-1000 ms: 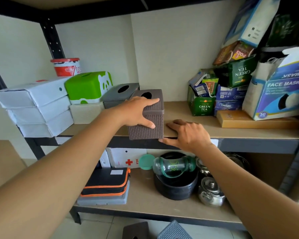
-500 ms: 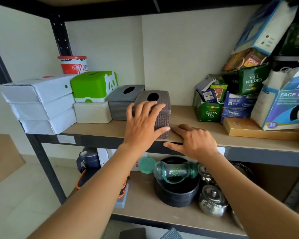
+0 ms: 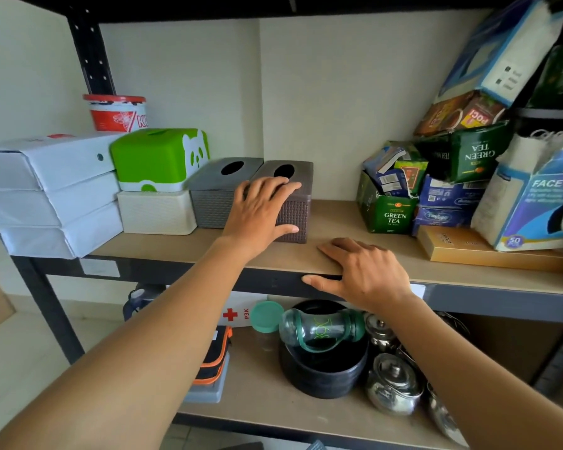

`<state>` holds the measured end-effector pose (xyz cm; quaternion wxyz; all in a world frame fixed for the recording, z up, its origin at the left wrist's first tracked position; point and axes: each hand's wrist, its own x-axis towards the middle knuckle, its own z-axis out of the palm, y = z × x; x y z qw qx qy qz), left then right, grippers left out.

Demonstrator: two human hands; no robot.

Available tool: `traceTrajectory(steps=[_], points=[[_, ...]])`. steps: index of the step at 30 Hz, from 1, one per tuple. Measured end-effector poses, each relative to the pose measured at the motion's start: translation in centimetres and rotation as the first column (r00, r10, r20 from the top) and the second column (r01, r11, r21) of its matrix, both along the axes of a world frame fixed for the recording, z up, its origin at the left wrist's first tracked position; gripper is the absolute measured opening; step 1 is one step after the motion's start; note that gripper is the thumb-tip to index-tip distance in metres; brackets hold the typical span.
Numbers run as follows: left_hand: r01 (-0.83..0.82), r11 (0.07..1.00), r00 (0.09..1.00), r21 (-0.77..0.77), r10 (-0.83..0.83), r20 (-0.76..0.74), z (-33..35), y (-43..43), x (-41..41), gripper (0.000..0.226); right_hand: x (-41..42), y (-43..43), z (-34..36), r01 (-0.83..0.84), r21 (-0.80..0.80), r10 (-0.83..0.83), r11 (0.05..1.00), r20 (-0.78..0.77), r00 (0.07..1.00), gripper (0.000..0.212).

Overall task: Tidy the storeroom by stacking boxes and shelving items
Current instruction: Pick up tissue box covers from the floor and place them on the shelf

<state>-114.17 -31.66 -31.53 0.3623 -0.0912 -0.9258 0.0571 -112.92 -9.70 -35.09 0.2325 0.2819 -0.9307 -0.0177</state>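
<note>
A push that drifts leftward has nowhere to go: at far left three white flat boxes (image 3: pixel 46 190), with a red-and-white tub (image 3: pixel 116 113) behind them, close the row, then comes a cream woven box (image 3: pixel 156 212) carrying a green panda box (image 3: pixel 158 157), then a grey tissue box (image 3: pixel 221 190). Just beside the grey one, seemingly touching it, stands the brown woven tissue box (image 3: pixel 294 203), the task's thing, set back on the upper shelf (image 3: pixel 338 222) near the wall. The left hand (image 3: pixel 260 212) lies on it open, fingers spread straight over its top front edge, thumb against its front face, gripping nothing. That flat contact sits toward the box's left half, so a shove could skew the box or jam it into the grey neighbour and unsettle the green-on-cream stack. Right of centre the right hand (image 3: pixel 361 274) rests open on the shelf's front edge, fingers flat on the board, thumb along the dark rail; weight there may shake the rack. Further right, the heaped green tea cartons (image 3: pixel 390 216) and the tilted face mask box (image 3: pixel 540 203) look loosely piled, likely to topple at a jolt, and they bound any sideways room. On the shelf below, a clear bottle (image 3: pixel 319 329) lies across a black pot (image 3: pixel 325 371) beside steel kettles (image 3: pixel 394 384).
</note>
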Motion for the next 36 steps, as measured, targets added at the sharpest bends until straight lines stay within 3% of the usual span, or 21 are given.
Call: traceTrajectory(steps=[4, 8, 18, 23, 30, 33, 36], points=[[-0.046, 0.996, 0.998, 0.074, 0.044, 0.038, -0.5, 0.8, 0.8, 0.083, 0.1, -0.1, 0.1, 0.017, -0.002, -0.017, 1.0, 0.012, 1.0, 0.087], [0.029, 0.983, 0.999, 0.184, -0.037, 0.038, -2.3, 0.3, 3.0, 0.081, 0.3, -0.1, 0.2, 0.044, 0.023, -0.045, 0.999, 0.021, 0.999, 0.093], [-0.084, 0.966, 0.972, 0.244, 0.025, 0.235, -5.4, -1.6, 10.5, 0.067, 1.9, -0.1, 0.6, 0.059, 0.036, -0.063, 0.998, 0.123, 0.99, 0.075], [-0.109, 0.957, 0.961, 0.269, 0.032, 0.276, -6.8, -1.6, 13.7, 0.066, 3.0, -0.9, -1.5, -0.064, -0.127, 0.066, 0.99, 0.006, 0.998, 0.059], [-0.166, 0.91, 0.963, 0.38, 0.067, 0.261, -11.8, -2.4, 19.5, 0.063, 7.3, -4.8, -4.6, -0.294, -0.13, 0.282, 0.947, -0.106, 0.954, 0.054], [-0.197, 0.883, 0.958, 0.426, 0.082, 0.273, -15.5, -3.8, 22.5, 0.062, 10.8, -7.5, -8.2, -0.397, -0.169, 0.391, 0.902, -0.069, 0.918, 0.05], [-0.28, 0.856, 0.929, 0.435, 0.128, 0.347, -19.7, -5.0, 25.8, 0.064, 14.1, -9.3, -12.9, -0.435, -0.198, 0.456, 0.878, 0.073, 0.887, 0.051]])
